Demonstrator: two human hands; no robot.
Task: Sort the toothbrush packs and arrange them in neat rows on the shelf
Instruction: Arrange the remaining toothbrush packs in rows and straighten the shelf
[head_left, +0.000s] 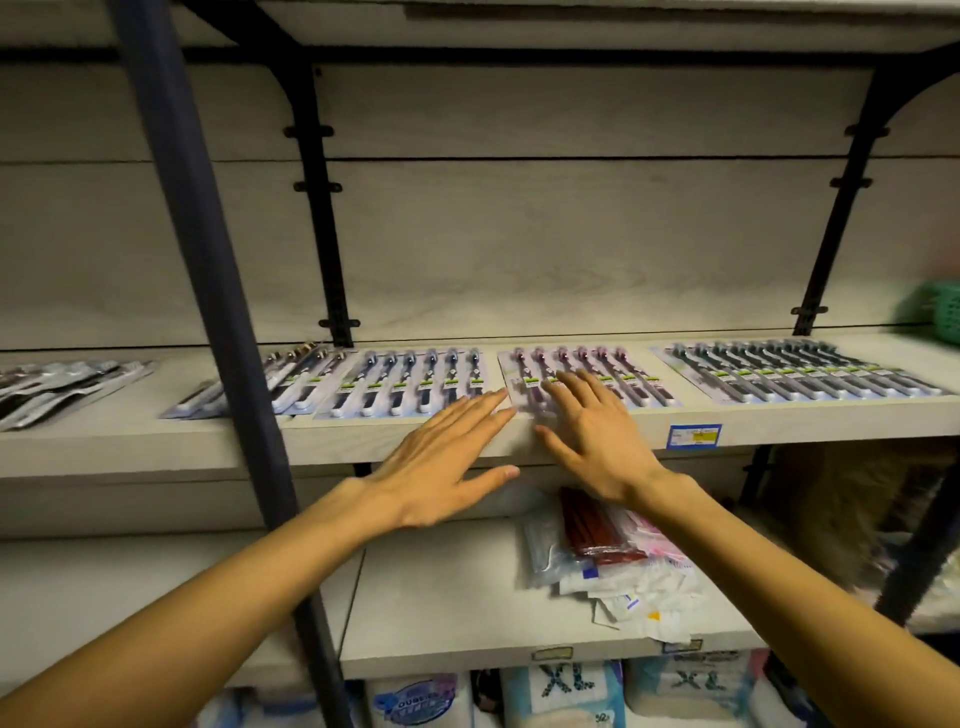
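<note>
Toothbrush packs lie in rows on the pale wooden shelf (363, 441). A pack of purple-red brushes (613, 371) sits in the middle, a blue-grey row (410, 382) to its left, a long dark grey row (800, 376) to its right. My right hand (592, 431) lies flat with straight fingers on the near left part of the purple-red pack. My left hand (447, 457) is stretched flat over the shelf's front edge, its fingertips at that pack's near left corner. Neither hand holds anything.
More packs (301, 371) and a loose pile (62, 387) lie further left. A dark upright post (208, 260) crosses in front of the shelf. A lower shelf holds plastic-wrapped items (602, 551). A green basket (935, 312) stands at far right.
</note>
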